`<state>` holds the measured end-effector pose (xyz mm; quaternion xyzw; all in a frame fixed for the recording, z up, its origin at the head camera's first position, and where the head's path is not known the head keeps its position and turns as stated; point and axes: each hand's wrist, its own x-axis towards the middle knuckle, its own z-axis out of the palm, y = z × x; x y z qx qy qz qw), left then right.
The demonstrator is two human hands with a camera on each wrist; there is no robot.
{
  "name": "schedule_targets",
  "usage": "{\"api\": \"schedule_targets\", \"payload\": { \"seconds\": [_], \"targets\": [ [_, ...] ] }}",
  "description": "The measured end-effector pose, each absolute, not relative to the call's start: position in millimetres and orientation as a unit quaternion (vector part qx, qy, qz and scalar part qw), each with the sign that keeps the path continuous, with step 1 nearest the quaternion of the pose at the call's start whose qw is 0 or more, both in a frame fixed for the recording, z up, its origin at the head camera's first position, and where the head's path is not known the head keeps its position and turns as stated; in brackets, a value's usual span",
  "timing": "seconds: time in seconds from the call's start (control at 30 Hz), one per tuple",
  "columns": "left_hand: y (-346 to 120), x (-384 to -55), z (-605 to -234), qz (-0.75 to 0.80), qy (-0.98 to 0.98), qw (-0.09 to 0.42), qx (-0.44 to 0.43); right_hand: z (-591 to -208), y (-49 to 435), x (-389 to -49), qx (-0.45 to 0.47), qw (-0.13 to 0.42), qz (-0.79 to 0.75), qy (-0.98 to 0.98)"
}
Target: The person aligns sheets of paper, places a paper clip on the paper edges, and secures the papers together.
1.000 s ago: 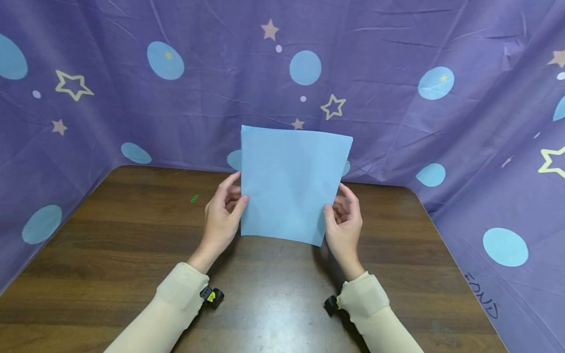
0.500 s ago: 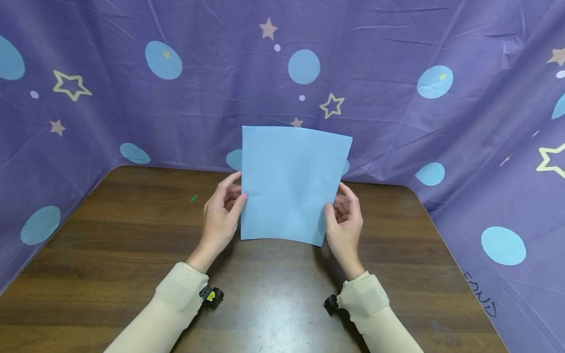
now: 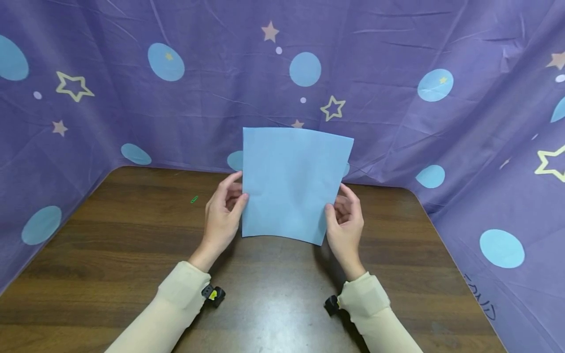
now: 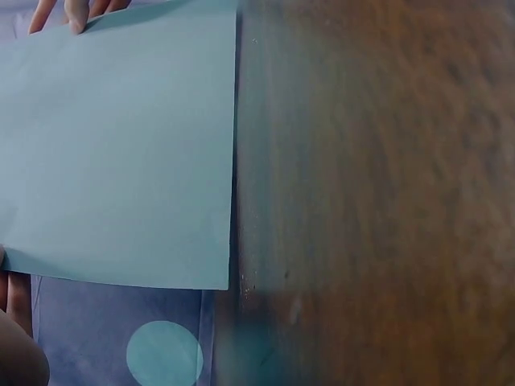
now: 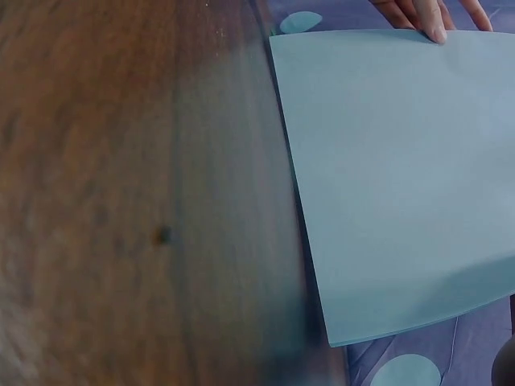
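Observation:
A light blue sheet of paper (image 3: 291,186) stands nearly upright above the table, bowed slightly along its top and bottom edges. My left hand (image 3: 222,211) pinches its left edge, thumb on the near face and fingers behind. On the opposite edge, my right hand (image 3: 346,225) grips it the same way. The paper (image 4: 121,153) fills the left half of the left wrist view, where the right thumb and fingers show at the top. In the right wrist view, the paper (image 5: 402,177) has a thin doubled line along its lower edge.
A small green paper clip (image 3: 194,199) lies on the brown wooden table (image 3: 110,255), left of the paper. Purple curtain (image 3: 375,59) with stars and blue ovals surrounds the table's back and sides. Dark wrist cameras (image 3: 214,296) sit at both cuffs.
The paper's lower edge tilts slightly, dipping a little half a second ago and rising again now. Both hands keep their hold and place.

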<state>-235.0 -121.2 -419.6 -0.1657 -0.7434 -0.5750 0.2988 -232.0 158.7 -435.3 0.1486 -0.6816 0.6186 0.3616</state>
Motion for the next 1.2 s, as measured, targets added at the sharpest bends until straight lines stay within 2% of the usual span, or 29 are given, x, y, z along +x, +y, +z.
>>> {"api": "schedule_targets", "payload": {
  "seconds": [0.77, 1.2],
  "targets": [
    [-117.9, -235.4, -421.4, -0.589, -0.734, 0.296, -0.163, -438.3, 163.0, -235.1, 0.158, 0.366, 0.605, -0.690],
    [-118.9, -235.8, -421.2, -0.541, -0.753, 0.327, -0.184, -436.7, 158.9, -233.1, 0.146, 0.378, 0.584, -0.703]
  ]
}}
